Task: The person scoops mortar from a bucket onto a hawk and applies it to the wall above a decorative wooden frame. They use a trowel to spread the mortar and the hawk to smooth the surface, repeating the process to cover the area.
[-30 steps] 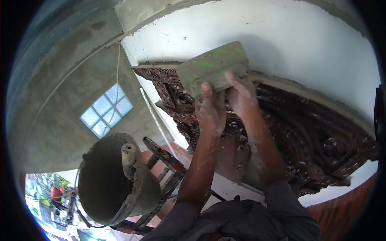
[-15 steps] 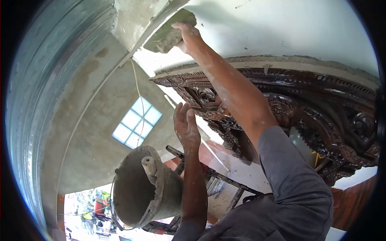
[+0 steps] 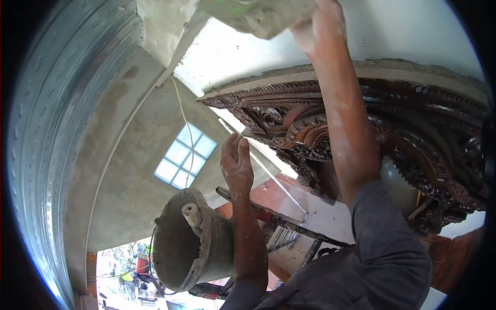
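High at the top of the head view, my right hand (image 3: 323,26) grips a mortar-caked plastering float (image 3: 258,15), fingers wrapped on it, pressing it flat against the white wall (image 3: 413,31) above the carved dark wooden door frame (image 3: 403,119). I judge the step in hand to be smoothing plaster on the strip just over that frame. My left hand (image 3: 236,160) hangs free lower down, fingers apart and holding nothing, in front of the frame's left end. Near and left of it stands a cement-crusted bucket (image 3: 194,243) with a tool handle (image 3: 192,214) poking out. Far left, a glass-block window (image 3: 183,163) sits in the grey wall. The next stroke, I judge, calls for even pressure while keeping the float's edge off the carving.
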Tool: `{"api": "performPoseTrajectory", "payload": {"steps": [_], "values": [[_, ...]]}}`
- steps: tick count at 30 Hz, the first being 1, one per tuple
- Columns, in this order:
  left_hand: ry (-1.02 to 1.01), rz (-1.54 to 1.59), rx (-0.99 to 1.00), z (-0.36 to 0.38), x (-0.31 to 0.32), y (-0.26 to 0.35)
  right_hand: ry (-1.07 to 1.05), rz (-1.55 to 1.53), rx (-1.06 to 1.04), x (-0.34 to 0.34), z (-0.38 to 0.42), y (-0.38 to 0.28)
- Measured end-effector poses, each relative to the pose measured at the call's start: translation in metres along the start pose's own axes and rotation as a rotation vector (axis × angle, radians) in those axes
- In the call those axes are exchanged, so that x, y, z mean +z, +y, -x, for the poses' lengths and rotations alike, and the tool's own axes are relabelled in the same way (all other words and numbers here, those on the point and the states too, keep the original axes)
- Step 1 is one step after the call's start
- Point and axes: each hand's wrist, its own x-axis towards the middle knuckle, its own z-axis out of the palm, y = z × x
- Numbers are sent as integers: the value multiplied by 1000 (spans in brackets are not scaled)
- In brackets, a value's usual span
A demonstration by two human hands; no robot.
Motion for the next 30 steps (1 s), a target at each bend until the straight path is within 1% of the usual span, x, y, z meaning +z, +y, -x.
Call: {"api": "performPoseTrajectory", "payload": {"steps": [2,3,4,5,6,7,8,9,10,12,13,16,17,20,22,24,26,28,29,30], "values": [[23,-73,46,-3,2,2,194,178,-49,-23,16,11],[30,-109,67,-3,3,2,293,160,38,-24,30,26],[27,-182,68,-3,3,-3,277,132,47,-33,37,49],[26,-252,75,-5,3,-11,387,304,212,-39,42,67],[27,-323,82,-6,2,-15,399,284,309,-43,43,90],[65,-375,135,-3,2,-12,368,232,318,-40,48,106],[82,-416,142,-2,2,-9,321,156,265,-45,46,135],[97,-452,148,-1,3,-6,292,189,158,-51,42,164],[112,-488,150,1,3,-6,314,150,128,-47,40,182],[138,-505,190,2,3,-12,265,82,-203,-24,27,192],[139,-513,195,2,3,-12,234,-65,-229,-18,21,192],[155,-521,208,2,3,-12,270,-122,-243,-8,-2,184],[157,-522,209,2,3,-13,244,36,-372,-8,-16,188],[145,-515,226,1,1,-16,223,219,-303,14,-16,201],[136,-515,215,0,2,-16,279,576,-269,27,6,218],[143,-530,185,-2,2,-14,86,253,-207,18,29,231],[128,-520,166,2,2,-10,122,249,-124,8,37,211],[116,-521,169,5,0,-12,218,316,-282,10,27,173],[121,-523,145,8,0,-11,199,251,-356,10,17,166],[123,-524,145,7,1,-9,191,274,-409,13,9,163]]}}
